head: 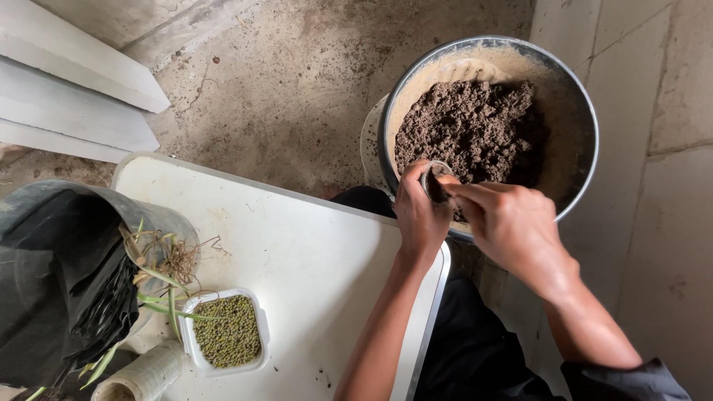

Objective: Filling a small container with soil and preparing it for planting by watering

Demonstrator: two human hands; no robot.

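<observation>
A large metal basin [583,111] on the floor holds dark crumbly soil [468,126]. Over its near rim, my left hand [417,215] grips a small round cup [434,178] filled with soil. My right hand [512,223] reaches across from the right, its fingers pressing on the top of the cup. Both forearms come up from the bottom of the head view.
A white table [297,252] lies at left. On it sit a white tub of green beans [226,332], a black bag-lined pot with dry grassy roots [67,275] and a pale roll [145,377]. White boards [74,96] lean at upper left.
</observation>
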